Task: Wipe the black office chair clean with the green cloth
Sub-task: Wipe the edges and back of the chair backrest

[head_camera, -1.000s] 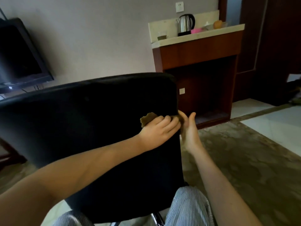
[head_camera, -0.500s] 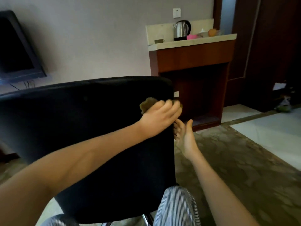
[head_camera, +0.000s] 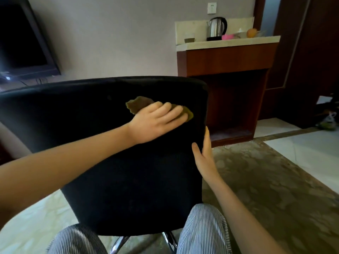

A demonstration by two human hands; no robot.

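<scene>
**A:** Head view. Left hand pose?

**B:** Left hand (head_camera: pixel 157 121) comes in from 8 o'clock on a bare forearm. Palm is down, fingers straight and close together, pressed flat on the green cloth (head_camera: pixel 136 105). Nothing is curled, it only presses.

**A:** Cloth where?

**B:** On the near face of the black office chair (head_camera: pixel 82 129) backrest, upper right part, about 1 o'clock from the backrest's middle. The cloth pokes out at 10 o'clock and 3 o'clock of the fingers. Its middle is under the hand.

**A:** Right hand?

**B:** Right hand (head_camera: pixel 204 154) comes up from 5 o'clock and grips the backrest's right edge. The thumb lies on the near face and the fingers go round the edge.

**A:** Hidden stuff?

**B:** Right fingertips are behind the backrest, can't see them. The seat is fully blocked, and the chair's chrome base (head_camera: pixel 170 239) shows only at 6 o'clock, between the striped trousers (head_camera: pixel 201 231). The backrest's left end is cut off by the frame. The TV (head_camera: pixel 22 43) at 10 o'clock is also cropped. On the counter (head_camera: pixel 229 44) at 1 o'clock the kettle (head_camera: pixel 217 28) is clear, but the small items beside it are too blurry to name.
</scene>
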